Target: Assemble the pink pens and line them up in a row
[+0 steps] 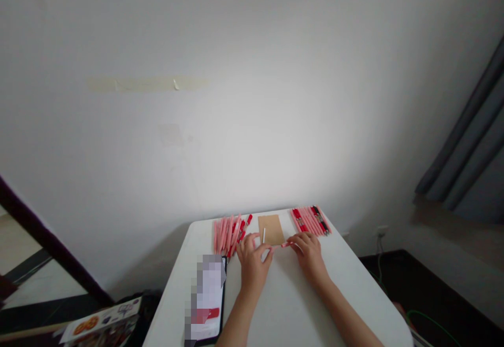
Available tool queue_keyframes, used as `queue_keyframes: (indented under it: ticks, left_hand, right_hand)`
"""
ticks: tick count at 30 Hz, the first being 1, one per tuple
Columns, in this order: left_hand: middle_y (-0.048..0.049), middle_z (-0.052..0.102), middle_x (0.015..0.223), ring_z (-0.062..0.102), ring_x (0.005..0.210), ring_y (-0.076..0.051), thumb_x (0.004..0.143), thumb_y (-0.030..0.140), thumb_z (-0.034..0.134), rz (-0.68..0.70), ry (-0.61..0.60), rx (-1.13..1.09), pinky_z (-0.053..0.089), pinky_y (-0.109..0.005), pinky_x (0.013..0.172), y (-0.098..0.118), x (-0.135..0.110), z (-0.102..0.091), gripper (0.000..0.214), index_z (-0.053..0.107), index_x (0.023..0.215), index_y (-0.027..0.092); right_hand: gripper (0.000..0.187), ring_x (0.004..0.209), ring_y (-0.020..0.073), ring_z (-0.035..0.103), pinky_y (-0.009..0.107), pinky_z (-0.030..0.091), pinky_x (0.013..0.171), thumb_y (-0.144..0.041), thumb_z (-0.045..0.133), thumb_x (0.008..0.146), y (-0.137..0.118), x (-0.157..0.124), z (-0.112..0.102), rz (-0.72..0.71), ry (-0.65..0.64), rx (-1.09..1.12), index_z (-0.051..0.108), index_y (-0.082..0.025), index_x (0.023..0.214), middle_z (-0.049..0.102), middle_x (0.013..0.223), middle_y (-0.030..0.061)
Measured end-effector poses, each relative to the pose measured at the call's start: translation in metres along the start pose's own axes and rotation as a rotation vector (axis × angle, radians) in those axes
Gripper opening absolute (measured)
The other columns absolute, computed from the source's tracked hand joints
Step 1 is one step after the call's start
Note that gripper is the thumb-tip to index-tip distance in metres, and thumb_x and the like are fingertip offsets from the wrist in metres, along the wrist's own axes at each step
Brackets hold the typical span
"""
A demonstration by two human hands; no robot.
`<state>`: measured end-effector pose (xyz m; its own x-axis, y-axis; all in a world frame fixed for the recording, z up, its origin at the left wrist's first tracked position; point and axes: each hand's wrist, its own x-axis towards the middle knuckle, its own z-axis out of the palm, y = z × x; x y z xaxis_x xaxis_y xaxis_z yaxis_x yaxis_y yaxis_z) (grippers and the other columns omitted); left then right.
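A thin pink pen spans the gap between my two hands, just at the near edge of a brown card. My left hand pinches its left end between thumb and finger. The fingertips of my right hand are closed on its right end, where a darker pink-red part shows. A short white stick stands out over the card beside my left fingers; whether my hand touches it I cannot tell. Left of my left hand lies a loose pile of pink and red pens.
Beyond my right hand, pink, red and black pens lie side by side on the white table. A phone rests at the table's left side. The wall rises behind, and a grey curtain hangs at right.
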<state>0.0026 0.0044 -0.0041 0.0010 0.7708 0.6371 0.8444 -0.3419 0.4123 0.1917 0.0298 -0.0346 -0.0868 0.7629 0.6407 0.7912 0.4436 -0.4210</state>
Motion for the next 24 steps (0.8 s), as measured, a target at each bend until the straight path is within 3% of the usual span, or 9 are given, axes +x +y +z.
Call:
queue_keyframes:
  ticks: [24]
  left_hand:
    - [-0.0035, 0.055, 0.115, 0.045, 0.112, -0.024, 0.078, 0.039, 0.063, 0.01, -0.072, -0.07, 0.033, -0.051, 0.099, 0.0, -0.002, 0.001, 0.013, 0.073, 0.085, 0.034]
  right_hand:
    - [0.019, 0.097, 0.022, 0.05, 0.039, 0.036, 0.088, -0.029, 0.053, 0.09, -0.016, 0.001, -0.008, -0.091, -0.06, -0.039, 0.068, -0.033, 0.101, 0.066, 0.094, 0.0031]
